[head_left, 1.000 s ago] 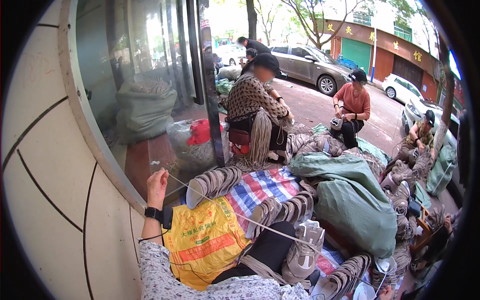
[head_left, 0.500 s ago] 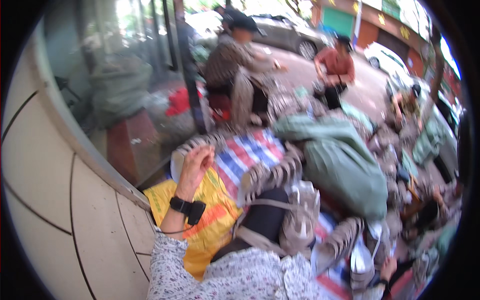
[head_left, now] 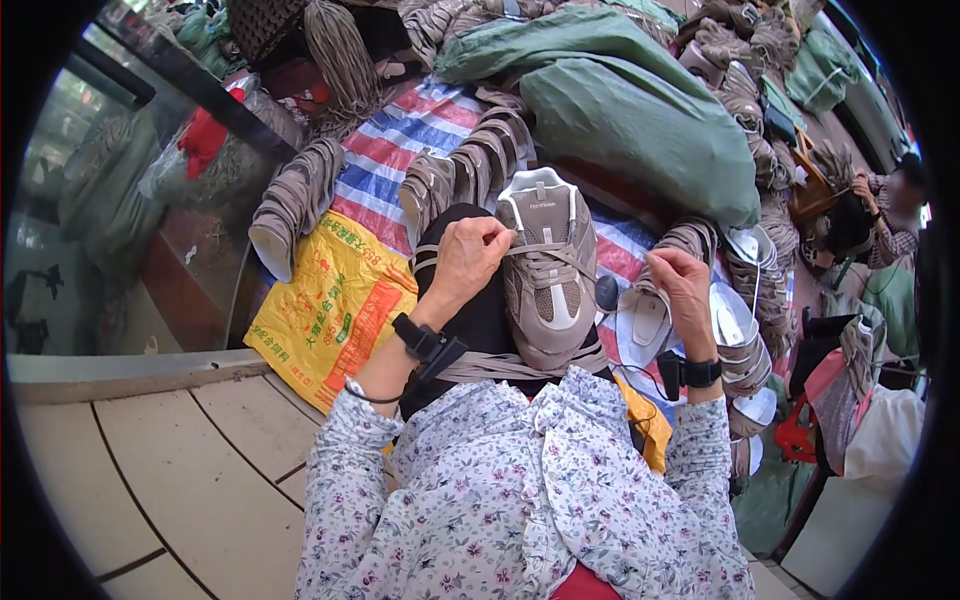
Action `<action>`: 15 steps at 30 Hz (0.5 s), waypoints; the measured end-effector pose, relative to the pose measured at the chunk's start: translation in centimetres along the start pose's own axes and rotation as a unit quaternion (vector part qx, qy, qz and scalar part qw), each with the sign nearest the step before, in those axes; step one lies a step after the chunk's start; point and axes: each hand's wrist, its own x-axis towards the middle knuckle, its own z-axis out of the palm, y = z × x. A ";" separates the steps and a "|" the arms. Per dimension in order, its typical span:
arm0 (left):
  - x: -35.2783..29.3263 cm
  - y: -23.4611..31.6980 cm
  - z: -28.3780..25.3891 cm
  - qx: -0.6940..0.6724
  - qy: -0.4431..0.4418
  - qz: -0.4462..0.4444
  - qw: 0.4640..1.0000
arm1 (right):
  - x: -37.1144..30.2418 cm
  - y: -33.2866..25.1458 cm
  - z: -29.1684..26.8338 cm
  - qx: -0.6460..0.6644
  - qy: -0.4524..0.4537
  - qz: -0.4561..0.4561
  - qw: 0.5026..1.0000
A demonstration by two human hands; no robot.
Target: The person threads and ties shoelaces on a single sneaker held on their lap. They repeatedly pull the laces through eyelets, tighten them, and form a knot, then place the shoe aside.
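A taupe shoe upper (head_left: 549,312) with mesh panels and white trim rests on my dark-clad lap, toe toward me. My left hand (head_left: 466,262) is closed in a pinch on its flat taupe shoelace (head_left: 535,246), at the left of the tongue. Off to the right of the upper, my right hand (head_left: 684,290) is also pinched shut; whatever lies between its fingertips is too small to make out. A lace strand runs out from the upper toward that side. Loose laces (head_left: 490,367) lie in a bundle across my lap behind the toe.
Nested shoe uppers stand at left (head_left: 296,205), ahead (head_left: 490,150) and right (head_left: 745,345) on a striped plastic sheet (head_left: 385,165). A yellow printed sack (head_left: 335,300) lies left, a large green sack (head_left: 640,125) ahead. Another person (head_left: 885,215) sits far right. Glass (head_left: 90,250) borders the left.
The view has tilted down toward my lap. My left hand has come back from its raised reach to the upper's lace; my right hand has moved in from the uppers at lower right.
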 end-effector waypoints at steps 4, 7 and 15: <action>-0.9 0.3 -0.2 0.013 -0.039 -0.013 0.999 | 1.0 0.1 2.4 -0.010 -0.039 -0.018 0.999; -0.9 0.6 -0.2 -0.003 -0.059 -0.062 0.996 | 1.8 0.3 3.6 0.023 -0.068 -0.011 0.997; -0.3 1.0 -1.0 -0.013 -0.136 -0.098 0.986 | 2.9 0.4 5.1 0.029 -0.101 0.000 0.995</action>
